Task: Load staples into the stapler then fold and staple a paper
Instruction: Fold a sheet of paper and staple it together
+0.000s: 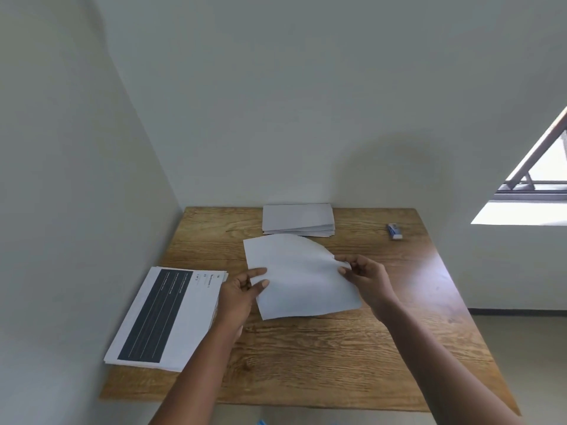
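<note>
Left hand (242, 289) pinches the paper (300, 277) at one edge, right hand (365, 277) pinches the other, just above the surface (337, 357). Uneven corners risk a crooked fold.

Pretty bright in here, all daylight from the window (540, 179) on the right, which is blown out white. There's a soft sheen on the right side of the wooden table (414, 271) and a faint round shadow on the back wall (383, 167). Straight lines bend toward the edges, and everything looks slightly soft.
</note>
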